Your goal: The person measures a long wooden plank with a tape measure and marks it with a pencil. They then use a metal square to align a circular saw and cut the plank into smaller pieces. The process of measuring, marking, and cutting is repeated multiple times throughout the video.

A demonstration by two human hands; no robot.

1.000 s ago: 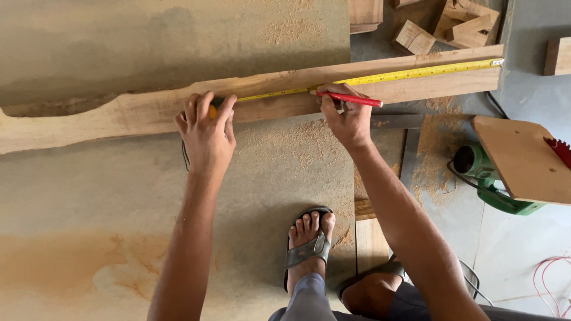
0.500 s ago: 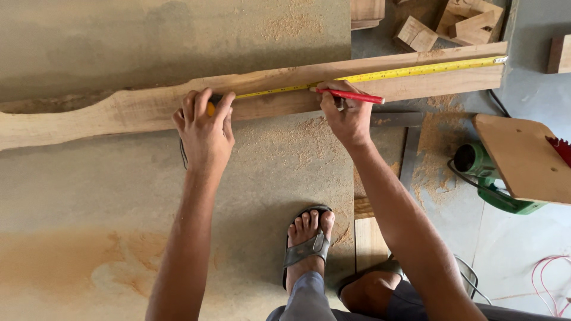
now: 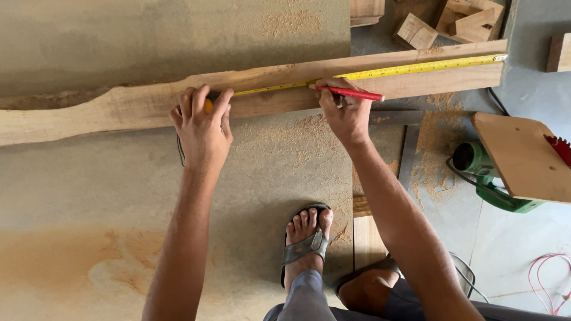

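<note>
Two hands work one long axis. Nearest, a sandalled foot (image 3: 306, 238) stands on the sawdust-covered floor (image 3: 89, 196). Beyond it, the left hand (image 3: 202, 128) closes over the tape measure case (image 3: 208, 106), pinning it to the wooden plank (image 3: 119, 107). The right hand (image 3: 345, 113) grips a red pencil (image 3: 351, 93), tip at the yellow tape blade (image 3: 416, 67), which runs rightward along the plank, hooked over its far right end.

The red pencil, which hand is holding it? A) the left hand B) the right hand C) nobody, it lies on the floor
B: the right hand grips the red pencil with its tip at the yellow tape measure on the plank, while the left hand presses down the tape's other end.
</note>
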